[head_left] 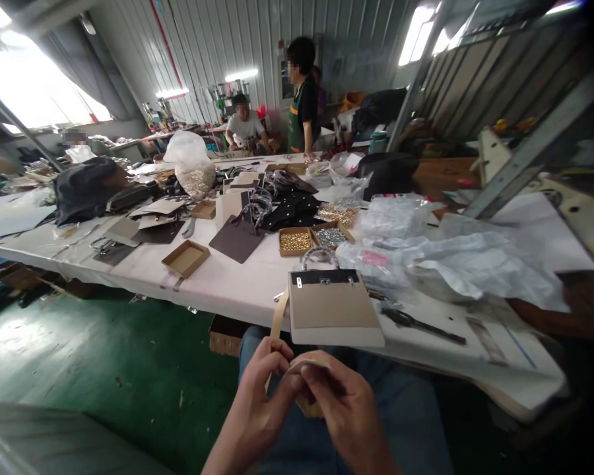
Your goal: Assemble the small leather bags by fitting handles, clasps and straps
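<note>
Over my lap, my left hand (pixel 262 386) is closed, with a long thin tan strip (pixel 280 315) running up from its fingers to the table edge. Close beside it, my right hand (pixel 346 399) pinches the edge of a thin curved piece (pixel 307 364), which the left thumb also meets. I cannot tell whether this piece is part of the strip. Just beyond my hands, a beige handbag panel (pixel 334 309) with a dark top band, metal fittings and a looped handle (pixel 319 256) lies on the table, its lower edge reaching the table's front.
A black-handled tool (pixel 420 324) lies right of the panel. Boxes of gold studs (pixel 296 242) and silver studs (pixel 329 236) stand behind it. An open cardboard tray (pixel 185 258), dark panels (pixel 237 239) and plastic bags (pixel 475 264) share the table (pixel 247 284). Co-workers (pixel 304 99) are beyond.
</note>
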A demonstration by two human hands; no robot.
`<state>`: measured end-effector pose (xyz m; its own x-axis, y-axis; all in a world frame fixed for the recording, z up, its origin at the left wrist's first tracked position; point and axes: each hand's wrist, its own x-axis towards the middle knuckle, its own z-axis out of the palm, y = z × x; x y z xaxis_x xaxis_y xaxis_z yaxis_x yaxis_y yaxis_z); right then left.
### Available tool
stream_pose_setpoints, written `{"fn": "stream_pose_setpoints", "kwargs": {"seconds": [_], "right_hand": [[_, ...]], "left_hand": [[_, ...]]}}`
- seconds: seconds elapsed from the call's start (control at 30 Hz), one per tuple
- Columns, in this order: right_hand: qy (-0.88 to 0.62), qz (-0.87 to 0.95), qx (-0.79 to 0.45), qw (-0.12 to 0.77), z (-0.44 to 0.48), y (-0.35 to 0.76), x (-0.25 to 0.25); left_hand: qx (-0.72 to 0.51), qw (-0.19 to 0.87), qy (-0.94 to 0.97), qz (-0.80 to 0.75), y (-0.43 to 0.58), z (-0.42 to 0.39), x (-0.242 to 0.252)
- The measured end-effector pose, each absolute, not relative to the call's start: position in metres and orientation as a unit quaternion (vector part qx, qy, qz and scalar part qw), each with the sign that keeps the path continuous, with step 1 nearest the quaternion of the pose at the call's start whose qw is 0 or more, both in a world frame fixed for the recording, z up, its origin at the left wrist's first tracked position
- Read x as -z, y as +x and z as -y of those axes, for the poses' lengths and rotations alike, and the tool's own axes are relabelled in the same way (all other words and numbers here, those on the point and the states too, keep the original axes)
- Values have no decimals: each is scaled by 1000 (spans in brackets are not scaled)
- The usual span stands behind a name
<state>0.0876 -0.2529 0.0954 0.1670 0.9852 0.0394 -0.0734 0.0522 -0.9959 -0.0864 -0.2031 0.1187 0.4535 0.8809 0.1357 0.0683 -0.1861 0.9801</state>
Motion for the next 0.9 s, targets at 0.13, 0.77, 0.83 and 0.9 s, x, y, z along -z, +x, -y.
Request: {"fn": "stream_pose_setpoints", "kwargs": {"seconds": [0.13, 0.77, 0.83, 0.9], "right_hand": [[-529, 376, -496, 577, 244, 95, -84], [-612, 587, -181, 498, 229, 168, -87], [-618, 600, -166, 481, 224, 168, -94], [-617, 609, -169, 469, 219, 165, -96]], "left_hand": [[-407, 523, 626, -412, -81, 198, -104], [-227, 567, 664, -432, -58, 158, -90], [-211, 556, 680, -429, -56, 153, -90], [-208, 535, 698, -428, -54, 148, -91]]}}
